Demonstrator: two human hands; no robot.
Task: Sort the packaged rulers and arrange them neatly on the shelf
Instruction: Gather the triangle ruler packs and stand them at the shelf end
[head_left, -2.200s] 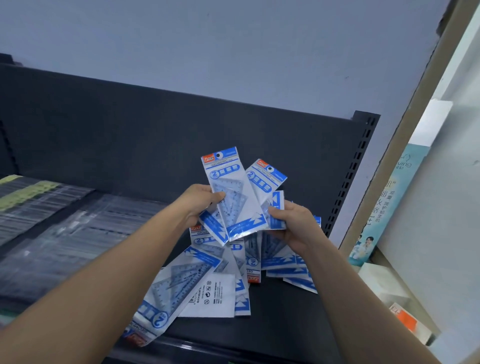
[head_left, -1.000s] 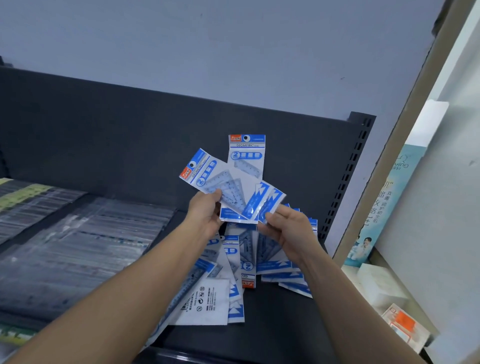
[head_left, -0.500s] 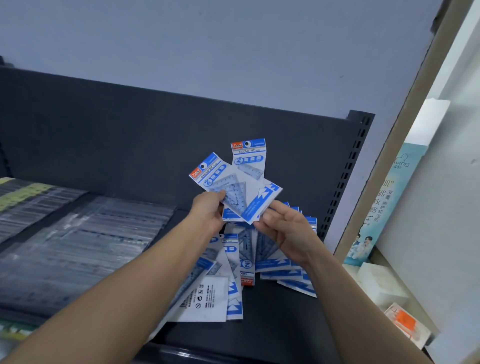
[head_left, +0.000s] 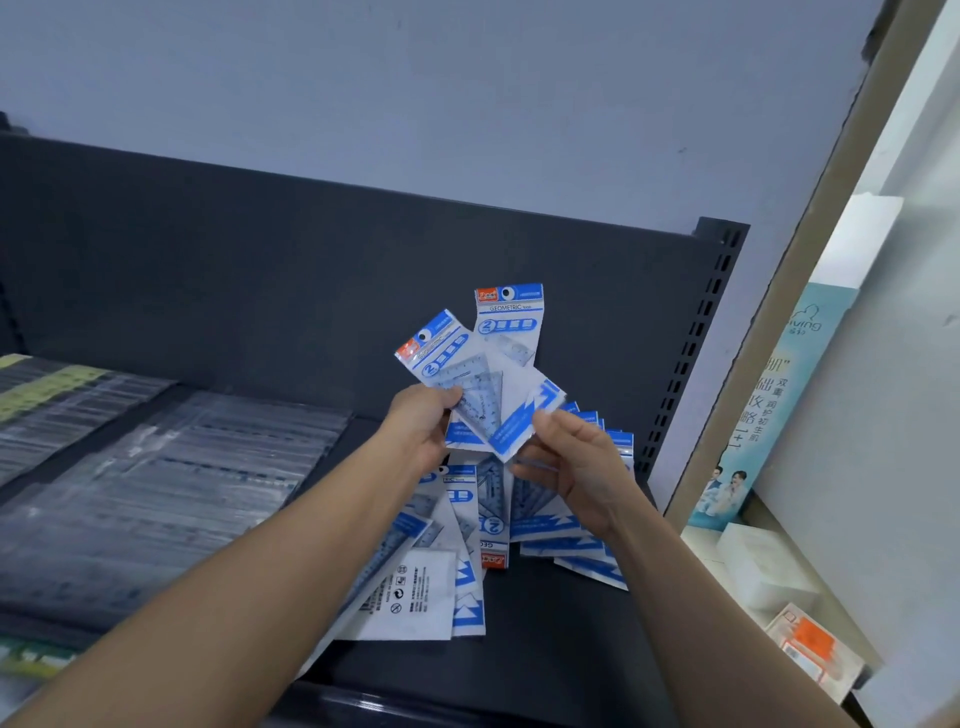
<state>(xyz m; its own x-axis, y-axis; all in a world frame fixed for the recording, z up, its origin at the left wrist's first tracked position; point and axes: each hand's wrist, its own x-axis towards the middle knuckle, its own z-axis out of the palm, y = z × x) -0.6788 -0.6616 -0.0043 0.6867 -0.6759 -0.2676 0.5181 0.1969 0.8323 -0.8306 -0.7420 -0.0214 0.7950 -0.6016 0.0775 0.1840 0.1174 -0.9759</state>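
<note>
Above the shelf, both hands pinch two ruler packs.

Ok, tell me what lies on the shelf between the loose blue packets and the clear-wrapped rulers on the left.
In the head view, only bare dark shelf shows between the loose blue packets and the clear-wrapped rulers; the left forearm hides the nearer part.

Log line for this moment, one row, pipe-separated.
left hand: holds two ruler packs | right hand: fingers at tilted pack's lower end | pile: loose on shelf | sorting: unfinished
</note>
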